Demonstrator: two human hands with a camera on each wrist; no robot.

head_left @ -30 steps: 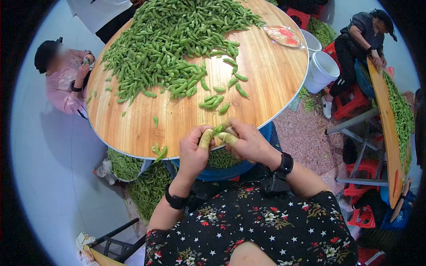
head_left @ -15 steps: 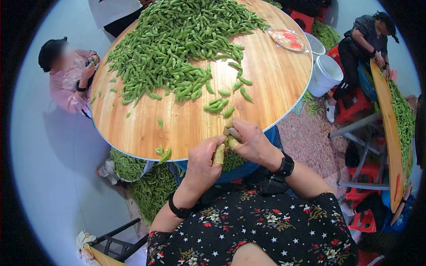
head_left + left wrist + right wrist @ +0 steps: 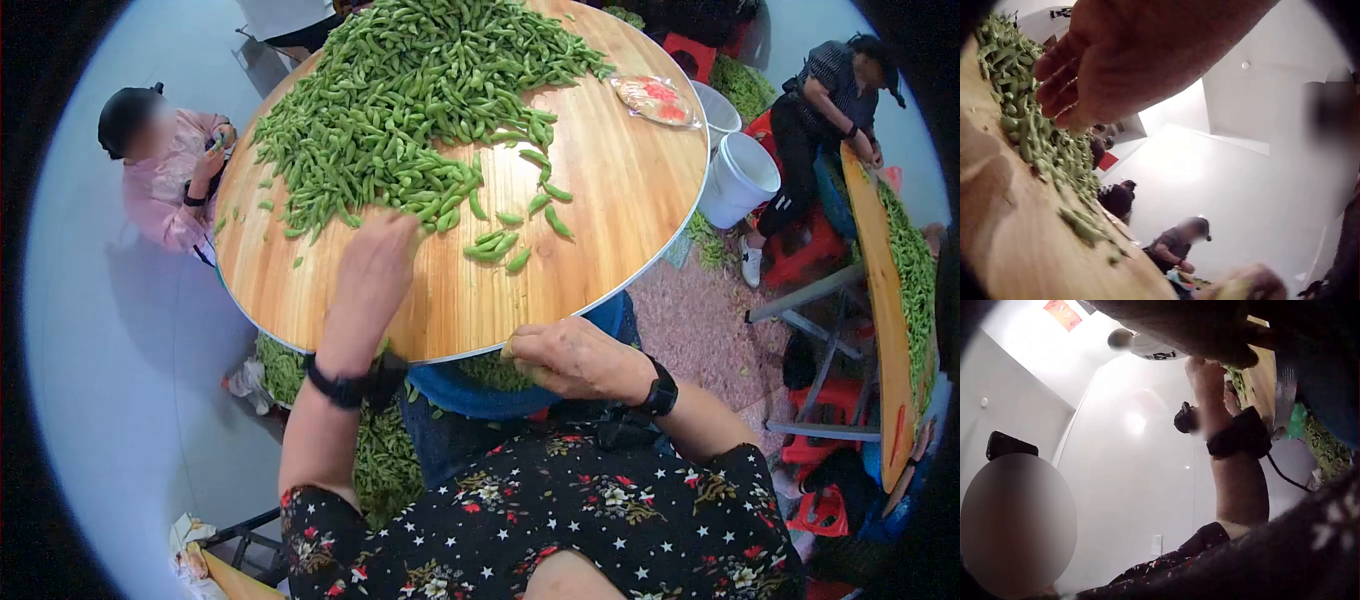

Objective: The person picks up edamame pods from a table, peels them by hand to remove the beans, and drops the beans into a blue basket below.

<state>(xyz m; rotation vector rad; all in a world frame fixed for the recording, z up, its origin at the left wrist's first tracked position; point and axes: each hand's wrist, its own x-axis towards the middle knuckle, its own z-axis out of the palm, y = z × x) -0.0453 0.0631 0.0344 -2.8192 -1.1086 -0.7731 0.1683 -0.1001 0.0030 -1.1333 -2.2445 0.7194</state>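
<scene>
A large heap of green soybean pods (image 3: 400, 130) covers the far part of the round wooden table (image 3: 610, 210). My left hand (image 3: 378, 270) reaches over the table, its fingertips at the near edge of the heap. In the left wrist view, the left hand's fingers (image 3: 1057, 81) are spread a little and loosely bent, with nothing seen between them. My right hand (image 3: 580, 358) is at the table's near edge with bent fingers, above a blue basin (image 3: 480, 400); I cannot tell whether it holds a pod. Several loose pods (image 3: 492, 246) lie between the heap and the right hand.
A clear bag with red and tan contents (image 3: 655, 100) lies at the table's right. White buckets (image 3: 740, 185) stand beyond that edge. One person (image 3: 170, 170) is at the left, another (image 3: 825, 110) at a second table on the right. More pods (image 3: 385, 460) are piled below the table.
Both hands were together over the near table edge, working on a pod. Now they are apart: the left has moved forward to the heap, the right slightly back toward the body.
</scene>
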